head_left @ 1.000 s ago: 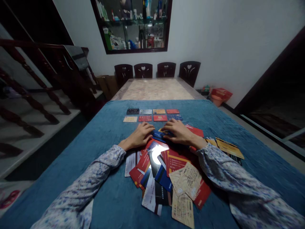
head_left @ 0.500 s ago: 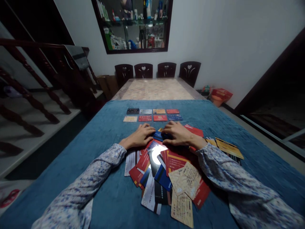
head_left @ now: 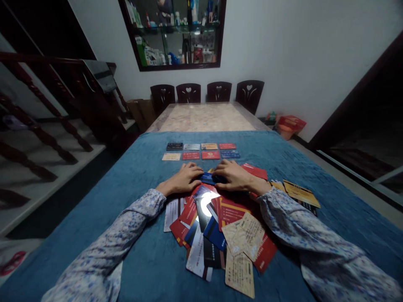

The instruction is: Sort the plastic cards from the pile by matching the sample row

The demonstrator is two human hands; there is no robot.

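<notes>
A blue card (head_left: 208, 178) spans the gap between my hands at the top of a loose heap of cards. The fingers of my left hand (head_left: 182, 179) close on its left end. My right hand (head_left: 233, 176) has curled fingers on its right end, hiding part of it. Below my hands the heap spreads toward me: a glossy dark card (head_left: 201, 209) catching the light, red cards (head_left: 231, 213), a dark blue card (head_left: 215, 235) and worn beige cards (head_left: 239, 272). Beyond my hands, several cards lie in two neat rows, among them a black card (head_left: 174, 146) and a red card (head_left: 210, 155).
A blue cloth (head_left: 135, 260) covers the near part of the table; its far end shows a marble-like top (head_left: 208, 117). Yellow cards (head_left: 300, 193) lie by my right forearm. Chairs (head_left: 219, 92) stand behind, a railing (head_left: 40, 130) at left, an orange bin (head_left: 286, 132) at right.
The whole view has shifted very slightly. Both hands stay at the blue card, and the cards lie as before.
</notes>
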